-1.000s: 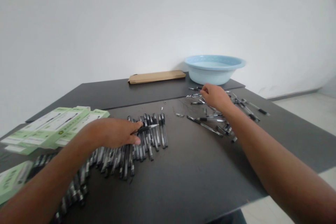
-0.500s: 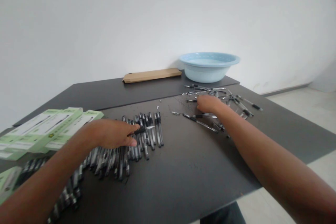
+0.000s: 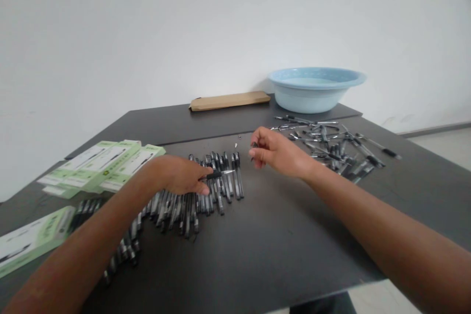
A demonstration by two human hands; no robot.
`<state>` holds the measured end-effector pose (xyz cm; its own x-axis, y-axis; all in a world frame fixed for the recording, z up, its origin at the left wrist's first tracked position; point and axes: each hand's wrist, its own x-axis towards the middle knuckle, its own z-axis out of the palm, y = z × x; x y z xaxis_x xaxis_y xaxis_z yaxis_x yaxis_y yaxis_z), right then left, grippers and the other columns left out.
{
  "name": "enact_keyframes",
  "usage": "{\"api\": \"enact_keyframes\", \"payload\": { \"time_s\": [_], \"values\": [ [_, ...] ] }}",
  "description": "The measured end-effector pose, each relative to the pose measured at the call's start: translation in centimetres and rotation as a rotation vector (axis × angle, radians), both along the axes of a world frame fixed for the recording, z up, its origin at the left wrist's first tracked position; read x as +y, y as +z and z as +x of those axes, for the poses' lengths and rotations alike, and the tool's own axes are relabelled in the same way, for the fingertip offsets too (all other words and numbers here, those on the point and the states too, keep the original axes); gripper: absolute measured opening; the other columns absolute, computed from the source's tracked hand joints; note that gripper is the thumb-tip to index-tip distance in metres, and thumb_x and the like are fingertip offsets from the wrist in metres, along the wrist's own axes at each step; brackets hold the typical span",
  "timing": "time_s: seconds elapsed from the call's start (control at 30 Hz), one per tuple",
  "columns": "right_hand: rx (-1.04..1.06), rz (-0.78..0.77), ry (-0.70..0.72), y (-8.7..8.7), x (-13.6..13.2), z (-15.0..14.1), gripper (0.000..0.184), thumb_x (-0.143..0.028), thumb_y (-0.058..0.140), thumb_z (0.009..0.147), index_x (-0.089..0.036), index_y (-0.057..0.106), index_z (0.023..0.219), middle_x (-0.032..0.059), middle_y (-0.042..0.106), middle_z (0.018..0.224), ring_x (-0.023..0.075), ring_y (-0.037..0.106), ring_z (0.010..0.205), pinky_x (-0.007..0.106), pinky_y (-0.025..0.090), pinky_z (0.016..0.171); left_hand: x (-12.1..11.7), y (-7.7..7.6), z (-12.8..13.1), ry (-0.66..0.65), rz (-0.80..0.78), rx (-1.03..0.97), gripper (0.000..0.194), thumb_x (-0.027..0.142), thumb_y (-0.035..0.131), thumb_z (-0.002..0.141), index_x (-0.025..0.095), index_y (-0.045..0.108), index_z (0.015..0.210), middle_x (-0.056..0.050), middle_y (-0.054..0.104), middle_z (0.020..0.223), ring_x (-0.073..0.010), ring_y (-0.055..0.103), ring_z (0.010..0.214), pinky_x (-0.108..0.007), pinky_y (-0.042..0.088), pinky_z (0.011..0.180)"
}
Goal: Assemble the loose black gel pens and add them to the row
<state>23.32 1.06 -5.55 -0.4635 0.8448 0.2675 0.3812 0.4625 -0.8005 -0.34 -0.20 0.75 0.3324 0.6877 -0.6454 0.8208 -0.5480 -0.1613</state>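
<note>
While your left hand pinches an uncapped pen between thumb and fingers, bare tip out to the right, mind that point: should your right hand come in off line, a jabbed fingertip or ink mark is likely. Right thumb and fingertips are closed on a small dark piece; can't tell whether it's a cap. Mostly hidden by your fingers; could slip out if the pinch is loose. Pen hangs just over the packed row of pens, so a dipped left wrist might knock them askew. Tiny bits on the table beyond the row look easy to sweep off with a stray knuckle.

Against half a second ago: your right hand was down among the loose pens; now it's apart from them, much nearer your left, small piece showing at the fingertips. Left pinch unchanged, pen at much the same angle.
</note>
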Motion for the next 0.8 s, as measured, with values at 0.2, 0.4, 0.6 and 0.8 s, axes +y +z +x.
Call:
{"api": "enact_keyframes", "payload": {
  "time_s": [0.2,0.4,0.6,0.8],
  "values": [
    [0.388,-0.418,0.273,-1.4,-1.3,-2.4,0.022,-0.028,0.059,0.082,-0.020,0.040,0.089,-0.0051,0.059,0.065,0.0097,0.057,0.049,0.021,0.045,0.048,-0.2,0.2,0.0,-0.002,-0.004,-0.009,0.061,0.044,0.044,0.090,0.013,0.034,0.142,-0.022,0.056,0.127,-0.0330,0.057,0.110,-0.039,0.045,0.086],
    [0.471,-0.496,0.371,-1.4,-1.0,-1.9,0.029,-0.032,0.067,0.078,-0.018,0.044,0.090,0.0003,0.067,0.074,0.0107,0.063,0.057,0.026,0.052,0.058,-0.3,0.3,0.1,-0.011,-0.003,0.008,0.059,0.045,0.043,0.090,0.016,0.038,0.140,-0.019,0.058,0.126,-0.0316,0.058,0.108,-0.037,0.045,0.084],
    [0.465,-0.497,0.416,-1.4,-1.5,-2.2,0.030,-0.037,0.065,0.080,-0.017,0.045,0.091,0.0016,0.068,0.075,0.0112,0.063,0.056,0.028,0.053,0.060,-0.4,0.4,0.3,-0.014,0.000,-0.007,0.060,0.044,0.045,0.089,0.016,0.037,0.141,-0.018,0.058,0.126,-0.0299,0.058,0.107,-0.035,0.045,0.083],
    [0.327,-0.362,0.368,-1.6,-2.2,-2.8,0.021,-0.033,0.058,0.086,-0.019,0.044,0.091,-0.0007,0.065,0.071,0.0119,0.062,0.057,0.026,0.049,0.059,-0.6,0.5,0.5,-0.005,0.003,0.014,0.057,0.046,0.047,0.088,0.020,0.042,0.138,-0.017,0.059,0.125,-0.0314,0.059,0.106,-0.036,0.045,0.082]
  ]
}}
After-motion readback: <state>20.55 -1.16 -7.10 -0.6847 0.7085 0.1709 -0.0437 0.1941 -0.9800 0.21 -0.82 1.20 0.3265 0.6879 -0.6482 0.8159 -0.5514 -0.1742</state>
